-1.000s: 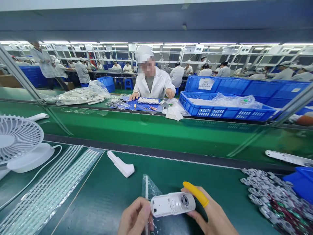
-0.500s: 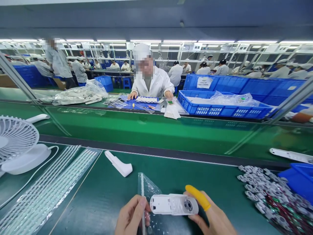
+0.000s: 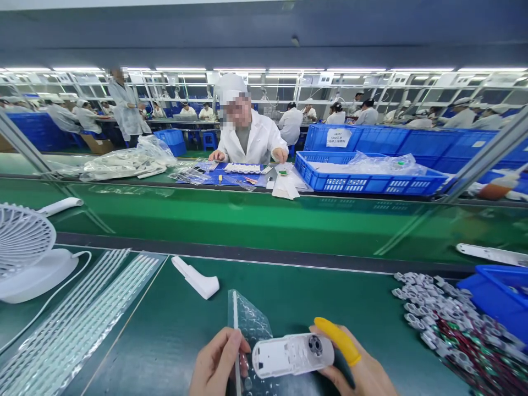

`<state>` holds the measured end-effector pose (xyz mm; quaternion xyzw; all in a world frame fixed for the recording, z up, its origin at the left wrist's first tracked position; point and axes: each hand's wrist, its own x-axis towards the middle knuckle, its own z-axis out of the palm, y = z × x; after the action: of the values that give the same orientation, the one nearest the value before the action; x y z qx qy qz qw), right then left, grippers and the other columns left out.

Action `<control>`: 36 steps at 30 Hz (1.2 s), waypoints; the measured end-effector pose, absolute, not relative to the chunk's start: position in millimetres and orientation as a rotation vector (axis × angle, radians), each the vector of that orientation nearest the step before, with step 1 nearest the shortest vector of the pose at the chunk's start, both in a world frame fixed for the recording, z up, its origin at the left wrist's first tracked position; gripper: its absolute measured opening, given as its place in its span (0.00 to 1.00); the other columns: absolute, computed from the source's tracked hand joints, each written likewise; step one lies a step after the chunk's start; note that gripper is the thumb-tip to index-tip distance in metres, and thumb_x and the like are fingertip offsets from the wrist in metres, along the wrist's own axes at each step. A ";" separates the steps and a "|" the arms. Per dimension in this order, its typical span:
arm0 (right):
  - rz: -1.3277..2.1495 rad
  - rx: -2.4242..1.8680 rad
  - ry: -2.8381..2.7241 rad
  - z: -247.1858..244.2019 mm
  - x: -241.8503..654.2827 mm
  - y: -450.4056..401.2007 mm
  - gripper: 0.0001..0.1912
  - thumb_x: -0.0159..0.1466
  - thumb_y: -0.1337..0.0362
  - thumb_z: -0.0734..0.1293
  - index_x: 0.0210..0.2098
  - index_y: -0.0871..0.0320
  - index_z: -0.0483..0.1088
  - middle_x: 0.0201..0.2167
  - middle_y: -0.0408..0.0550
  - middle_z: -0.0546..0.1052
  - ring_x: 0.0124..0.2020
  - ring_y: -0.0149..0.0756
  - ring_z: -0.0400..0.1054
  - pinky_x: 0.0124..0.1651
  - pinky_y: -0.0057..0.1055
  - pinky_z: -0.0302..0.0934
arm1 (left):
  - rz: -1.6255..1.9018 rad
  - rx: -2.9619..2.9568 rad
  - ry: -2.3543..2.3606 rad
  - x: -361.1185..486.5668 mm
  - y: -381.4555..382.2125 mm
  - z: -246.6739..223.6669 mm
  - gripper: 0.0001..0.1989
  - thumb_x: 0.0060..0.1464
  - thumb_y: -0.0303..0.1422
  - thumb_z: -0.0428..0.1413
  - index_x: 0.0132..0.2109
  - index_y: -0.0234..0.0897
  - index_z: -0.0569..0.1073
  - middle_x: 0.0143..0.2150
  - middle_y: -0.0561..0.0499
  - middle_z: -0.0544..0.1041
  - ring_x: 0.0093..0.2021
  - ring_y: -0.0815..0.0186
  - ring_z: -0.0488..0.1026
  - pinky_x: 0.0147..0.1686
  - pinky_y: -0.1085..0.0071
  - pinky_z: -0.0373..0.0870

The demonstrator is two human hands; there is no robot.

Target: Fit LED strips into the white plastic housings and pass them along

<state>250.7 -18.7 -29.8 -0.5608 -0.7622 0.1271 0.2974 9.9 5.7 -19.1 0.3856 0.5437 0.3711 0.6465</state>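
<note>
A white plastic housing, long with a round dark-centred opening at its right end, is gripped by my right hand. One finger of that hand wears a yellow finger cot; something dark, perhaps another cot, shows below it. My left hand is closed, thumb against fingers, on the white edge of a clear plastic sheet or bag, which stands up behind the housing. The housing's left end lies close to my left fingertips; whether they touch is unclear. Beyond them a white handle-shaped part rests on the green bench.
At left are a white fan and clear-wrapped strips. Small grey-white parts with red wires are heaped at right beside a blue bin. Across the green divider, a co-worker sits near a blue crate.
The housing has tilted, its right end now higher, and its lower side sits slightly nearer me. My left hand still pinches the plastic edge. The view has shifted slightly.
</note>
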 end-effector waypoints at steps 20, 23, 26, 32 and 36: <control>0.202 -1.538 -2.070 -30.5 249.0 -17.7 0.14 0.63 0.63 0.58 0.49 0.50 0.56 0.37 0.44 0.75 0.32 0.34 0.73 0.29 0.25 0.69 | 0.856 0.830 1.227 8.1 4.4 -18.3 0.22 0.44 0.53 0.54 0.25 0.36 0.72 0.18 0.57 0.69 0.22 0.70 0.63 0.24 0.77 0.58; 0.149 -1.507 -2.048 -32.4 248.6 -19.3 0.16 0.62 0.63 0.58 0.49 0.50 0.57 0.37 0.44 0.75 0.33 0.34 0.73 0.30 0.25 0.69 | 0.860 0.847 1.228 8.0 4.5 -19.3 0.22 0.44 0.53 0.54 0.26 0.36 0.72 0.19 0.57 0.70 0.22 0.70 0.62 0.24 0.77 0.58; 0.069 -1.491 -1.978 -37.0 247.4 -19.8 0.18 0.62 0.61 0.58 0.51 0.51 0.57 0.35 0.45 0.76 0.33 0.36 0.73 0.31 0.26 0.69 | 0.871 0.843 1.240 8.7 4.3 -19.5 0.22 0.43 0.53 0.54 0.25 0.36 0.72 0.18 0.57 0.70 0.22 0.70 0.63 0.24 0.77 0.58; 0.144 -1.571 -2.003 -40.8 243.3 -19.6 0.19 0.61 0.64 0.57 0.52 0.53 0.57 0.36 0.47 0.75 0.33 0.35 0.72 0.31 0.26 0.69 | 0.874 0.812 1.265 9.5 4.3 -17.3 0.22 0.41 0.53 0.56 0.25 0.36 0.72 0.18 0.56 0.69 0.22 0.69 0.63 0.24 0.77 0.59; 0.152 -1.580 -2.021 -36.4 244.0 -21.1 0.17 0.61 0.64 0.58 0.50 0.53 0.59 0.37 0.47 0.74 0.36 0.37 0.72 0.35 0.28 0.69 | 0.890 0.803 1.277 10.8 4.2 -12.9 0.22 0.41 0.53 0.57 0.24 0.36 0.72 0.18 0.56 0.69 0.22 0.69 0.64 0.24 0.76 0.61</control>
<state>244.0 -21.1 -36.4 -0.5898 -0.7545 0.0568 0.2822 10.8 4.2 -12.9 0.3523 0.5601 0.3904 0.6402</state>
